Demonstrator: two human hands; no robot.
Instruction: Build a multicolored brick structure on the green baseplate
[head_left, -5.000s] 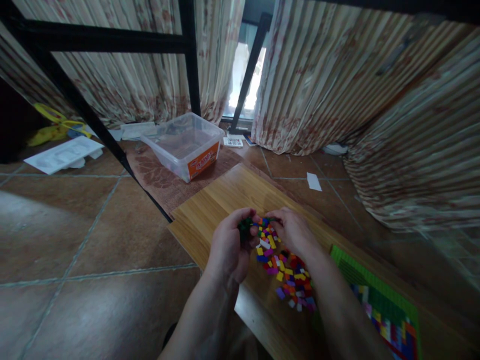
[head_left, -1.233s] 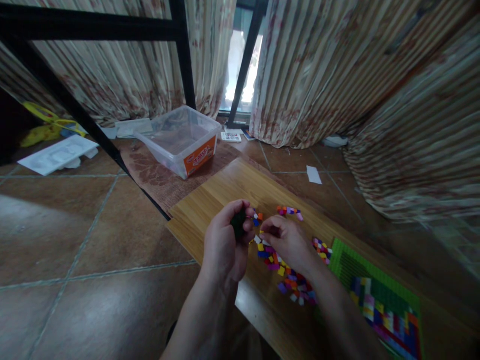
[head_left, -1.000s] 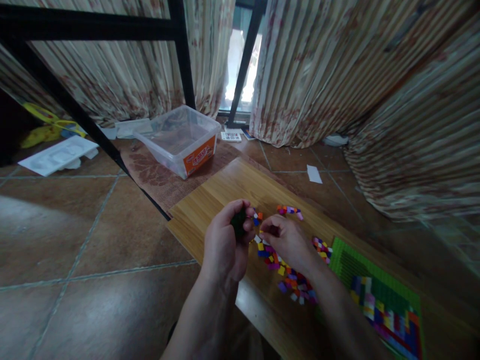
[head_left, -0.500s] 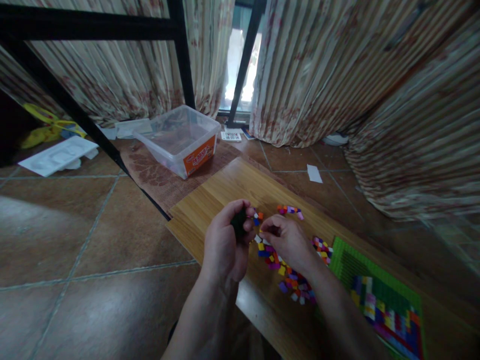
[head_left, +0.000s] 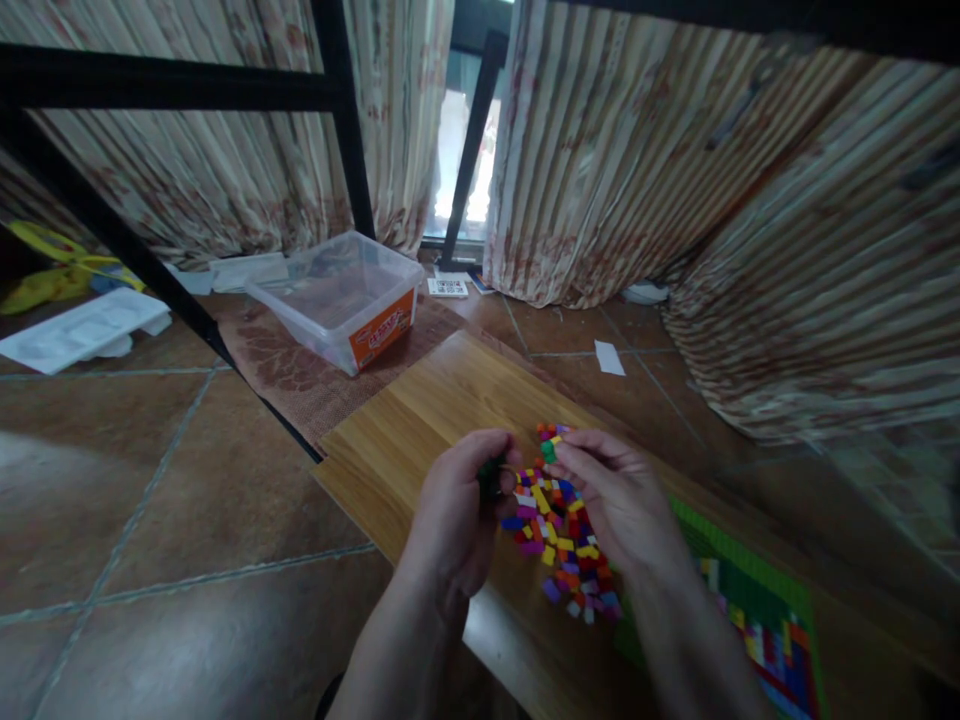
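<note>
My left hand (head_left: 459, 505) is curled over the bench, its fingers bent around dark green building bricks (head_left: 491, 478) that lie in shadow in the palm. Between the thumb and fingers of my right hand (head_left: 619, 490) is a small green building brick (head_left: 550, 452), with a bit of yellow beside the fingertips. Below both hands a pile of loose multicoloured bricks (head_left: 551, 530) spreads over the wooden board (head_left: 450, 385). A green baseplate (head_left: 776, 570), with rows of coloured bricks fixed on it, is partly hidden behind my right forearm.
A clear plastic bin (head_left: 315, 335) with an orange label stands on a brown mat beyond the board. Black metal bars (head_left: 180, 90) cross the upper left. A white tray (head_left: 90, 325) lies on the tiled floor, and striped curtains (head_left: 585, 150) hang behind.
My right hand has risen from the pile and moved slightly right, now with a green brick in its fingertips. The left hand stays curled. The view has shifted a little.
</note>
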